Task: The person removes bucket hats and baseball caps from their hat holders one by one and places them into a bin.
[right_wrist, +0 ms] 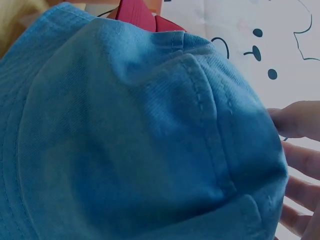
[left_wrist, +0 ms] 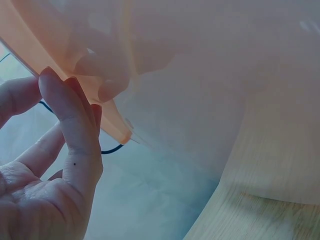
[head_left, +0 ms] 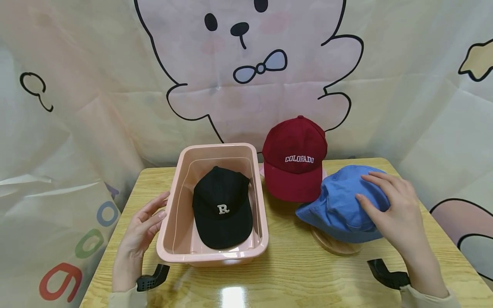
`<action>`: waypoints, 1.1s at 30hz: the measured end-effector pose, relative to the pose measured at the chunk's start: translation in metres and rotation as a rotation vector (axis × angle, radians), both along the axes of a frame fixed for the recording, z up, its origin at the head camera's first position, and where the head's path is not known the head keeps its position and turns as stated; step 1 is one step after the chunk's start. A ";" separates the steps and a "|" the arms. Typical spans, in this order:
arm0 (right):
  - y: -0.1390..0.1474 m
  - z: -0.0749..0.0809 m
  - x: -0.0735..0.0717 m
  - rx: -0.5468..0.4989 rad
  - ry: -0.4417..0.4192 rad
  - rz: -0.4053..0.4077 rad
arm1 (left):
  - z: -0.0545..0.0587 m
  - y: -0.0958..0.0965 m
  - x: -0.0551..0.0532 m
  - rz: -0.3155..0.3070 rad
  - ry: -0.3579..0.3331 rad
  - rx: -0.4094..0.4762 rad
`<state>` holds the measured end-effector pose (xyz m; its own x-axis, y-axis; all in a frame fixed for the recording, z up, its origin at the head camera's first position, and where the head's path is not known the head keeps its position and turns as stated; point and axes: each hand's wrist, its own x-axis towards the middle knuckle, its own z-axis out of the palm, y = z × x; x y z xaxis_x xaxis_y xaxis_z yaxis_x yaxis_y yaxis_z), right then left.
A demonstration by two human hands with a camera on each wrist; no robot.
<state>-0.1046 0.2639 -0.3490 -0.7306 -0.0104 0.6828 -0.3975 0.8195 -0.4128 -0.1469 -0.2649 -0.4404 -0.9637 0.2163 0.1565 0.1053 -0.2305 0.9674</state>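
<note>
A black baseball cap (head_left: 221, 209) with a white R lies inside the pink plastic bin (head_left: 262, 214). My left hand (head_left: 140, 233) touches the outside of the bin's left rim with its fingertips; in the left wrist view, those fingers (left_wrist: 75, 115) meet the rim from outside. A blue bucket hat (head_left: 346, 205) tilts over a round wooden base (head_left: 333, 244). Over the hat's right side, my right hand (head_left: 400, 209) is spread, thumb and fingers apart. In the right wrist view, the hat (right_wrist: 150, 130) hides part of the fingertips.
A dark red baseball cap (head_left: 296, 167) lettered COLORADO stands behind the blue hat, over something pink that is mostly hidden. All of this is on a wooden table (head_left: 285, 278). A printed curtain (head_left: 115, 64) hangs behind the table's back edge.
</note>
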 end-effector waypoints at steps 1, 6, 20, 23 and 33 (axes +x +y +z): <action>0.000 0.000 0.000 0.000 -0.002 -0.003 | 0.000 0.000 0.000 -0.002 0.003 0.002; 0.001 -0.001 0.000 0.004 -0.022 -0.019 | 0.001 0.000 0.000 -0.014 0.016 0.012; 0.003 -0.005 0.000 0.036 -0.056 -0.049 | 0.002 0.001 0.000 -0.013 0.002 0.004; 0.002 -0.006 -0.001 0.046 -0.045 -0.049 | 0.002 0.001 0.000 -0.010 0.000 0.004; 0.000 -0.005 0.000 0.053 -0.039 -0.061 | 0.001 0.000 0.000 -0.021 0.012 0.007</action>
<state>-0.1049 0.2642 -0.3544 -0.7568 -0.0004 0.6536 -0.3308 0.8627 -0.3825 -0.1465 -0.2653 -0.4398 -0.9571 0.2351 0.1694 0.1119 -0.2396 0.9644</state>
